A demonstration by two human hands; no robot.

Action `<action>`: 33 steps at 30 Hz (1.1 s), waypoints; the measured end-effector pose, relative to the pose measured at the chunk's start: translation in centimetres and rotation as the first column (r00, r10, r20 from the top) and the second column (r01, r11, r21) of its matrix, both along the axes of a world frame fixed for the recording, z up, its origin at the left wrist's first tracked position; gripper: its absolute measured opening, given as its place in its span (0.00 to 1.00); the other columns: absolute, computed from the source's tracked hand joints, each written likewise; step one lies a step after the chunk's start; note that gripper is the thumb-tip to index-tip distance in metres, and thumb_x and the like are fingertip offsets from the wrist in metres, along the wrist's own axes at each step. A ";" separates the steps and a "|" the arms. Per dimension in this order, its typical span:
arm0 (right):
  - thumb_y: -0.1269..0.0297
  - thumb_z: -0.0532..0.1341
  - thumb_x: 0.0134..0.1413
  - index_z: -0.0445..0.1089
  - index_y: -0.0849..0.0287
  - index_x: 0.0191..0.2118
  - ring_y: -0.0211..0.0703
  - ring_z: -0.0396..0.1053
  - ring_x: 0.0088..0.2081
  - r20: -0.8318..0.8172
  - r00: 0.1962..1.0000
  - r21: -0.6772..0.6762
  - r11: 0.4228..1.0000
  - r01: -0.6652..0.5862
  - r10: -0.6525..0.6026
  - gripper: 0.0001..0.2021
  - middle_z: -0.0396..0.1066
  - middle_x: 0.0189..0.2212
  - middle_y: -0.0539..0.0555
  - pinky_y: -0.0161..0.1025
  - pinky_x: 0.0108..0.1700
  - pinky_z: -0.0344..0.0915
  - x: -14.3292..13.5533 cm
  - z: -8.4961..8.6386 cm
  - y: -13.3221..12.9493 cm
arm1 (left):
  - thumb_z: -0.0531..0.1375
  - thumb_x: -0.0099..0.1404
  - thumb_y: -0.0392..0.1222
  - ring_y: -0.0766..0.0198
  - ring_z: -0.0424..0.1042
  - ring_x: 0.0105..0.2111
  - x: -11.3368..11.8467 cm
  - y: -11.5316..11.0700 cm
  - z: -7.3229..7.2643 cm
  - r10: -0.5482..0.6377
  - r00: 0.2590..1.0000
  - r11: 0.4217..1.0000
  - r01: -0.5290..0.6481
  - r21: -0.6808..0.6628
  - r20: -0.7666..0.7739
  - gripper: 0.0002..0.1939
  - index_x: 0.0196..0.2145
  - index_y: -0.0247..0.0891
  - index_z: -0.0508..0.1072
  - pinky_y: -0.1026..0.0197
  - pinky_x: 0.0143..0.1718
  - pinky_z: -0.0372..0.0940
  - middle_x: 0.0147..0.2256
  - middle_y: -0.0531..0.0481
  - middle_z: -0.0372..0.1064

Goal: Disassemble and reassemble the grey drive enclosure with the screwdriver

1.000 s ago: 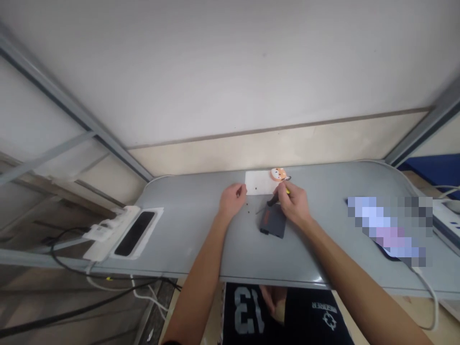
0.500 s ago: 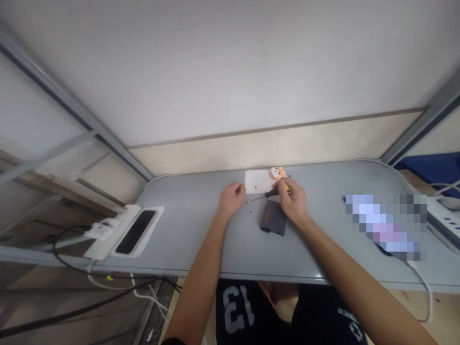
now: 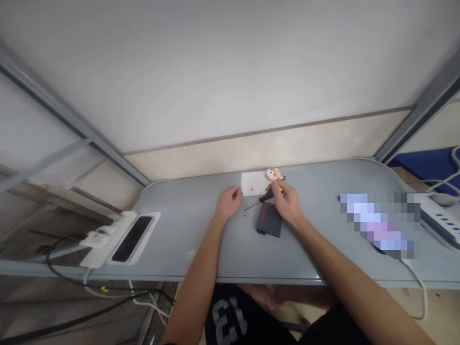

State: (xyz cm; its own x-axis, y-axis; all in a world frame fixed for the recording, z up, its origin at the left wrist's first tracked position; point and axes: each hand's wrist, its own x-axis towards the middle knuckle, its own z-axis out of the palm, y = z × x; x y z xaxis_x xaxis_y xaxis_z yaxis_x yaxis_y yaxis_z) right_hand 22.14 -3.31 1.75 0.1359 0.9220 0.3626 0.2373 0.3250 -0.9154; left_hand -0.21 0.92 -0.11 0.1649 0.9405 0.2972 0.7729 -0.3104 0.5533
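My right hand [image 3: 288, 200] is wrapped around the black-and-yellow handle of a screwdriver [image 3: 266, 196]. Its thin shaft slants down to the left, the tip low over the desk. My left hand [image 3: 229, 203] rests left of the tip with its fingers curled together; whatever they may hold is hidden. Just below the screwdriver lies a dark grey, flat box-shaped device [image 3: 269, 219] with faint reddish marking. One tiny dark piece [image 3: 251, 189], perhaps a screw, sits on a white sheet of paper [image 3: 247, 181]. Another dark speck [image 3: 245, 215] is on the desk near the tip.
An orange-and-white animal-faced trinket [image 3: 273, 174] lies on the paper's right end. To the left are a black phone-like slab [image 3: 132, 238] on white and a white power strip [image 3: 97, 244] with cables. A blurred-out device [image 3: 377, 225] and another power strip [image 3: 442, 220] stand right.
The view has shifted slightly, moving the desk items a little left. The screwdriver tip has come down toward the specks on the desk. Both hands keep nearly the same pose.
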 end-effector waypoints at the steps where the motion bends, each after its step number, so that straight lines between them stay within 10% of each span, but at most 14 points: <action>1: 0.46 0.52 0.70 0.73 0.55 0.32 0.45 0.71 0.32 0.005 1.000 0.005 1.000 -0.009 0.009 0.23 0.75 0.27 0.52 0.41 0.40 0.64 0.0 0.1 0.0 | 0.52 0.76 0.45 0.61 0.68 0.32 0.1 0.0 0.0 -0.005 1.000 1.000 0.005 -0.001 -0.004 0.18 0.31 0.38 0.76 0.59 0.36 0.61 0.30 0.49 0.73; 9: 0.49 0.53 0.70 0.73 0.55 0.30 0.43 0.70 0.32 0.092 0.994 0.026 0.998 -0.054 0.051 0.22 0.73 0.27 0.51 0.40 0.40 0.62 -0.3 0.4 -0.2 | 0.52 0.76 0.46 0.61 0.69 0.32 0.4 -0.2 0.6 -0.047 0.999 0.999 0.047 0.002 -0.010 0.19 0.31 0.38 0.76 0.59 0.37 0.60 0.30 0.48 0.73; 23: 0.42 0.53 0.67 0.73 0.57 0.31 0.46 0.77 0.31 -0.223 0.965 -0.095 0.989 0.116 -0.135 0.25 0.77 0.24 0.52 0.40 0.41 0.67 1.1 0.5 1.1 | 0.57 0.73 0.44 0.62 0.69 0.32 0.9 -1.8 2.1 -0.309 0.946 0.948 0.315 -0.050 0.103 0.12 0.38 0.39 0.79 0.60 0.37 0.62 0.34 0.48 0.75; 33: 0.39 0.51 0.67 0.73 0.57 0.32 0.47 0.76 0.33 -0.270 0.938 -0.147 0.972 0.185 -0.219 0.27 0.79 0.25 0.54 0.41 0.44 0.66 1.5 -1.2 2.6 | 0.61 0.71 0.43 0.63 0.69 0.32 1.6 -1.3 0.2 -0.277 0.960 0.958 0.279 -0.064 0.045 0.08 0.36 0.40 0.80 0.60 0.37 0.64 0.33 0.50 0.73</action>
State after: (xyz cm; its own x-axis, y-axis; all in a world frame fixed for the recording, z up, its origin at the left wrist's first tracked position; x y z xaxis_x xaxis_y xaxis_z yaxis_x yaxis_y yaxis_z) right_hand 23.66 -0.74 0.59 0.4044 0.8980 0.1733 0.0133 0.1837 -0.9829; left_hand 1.34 -0.37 0.11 0.4137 0.8772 0.2438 0.6413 -0.4708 0.6059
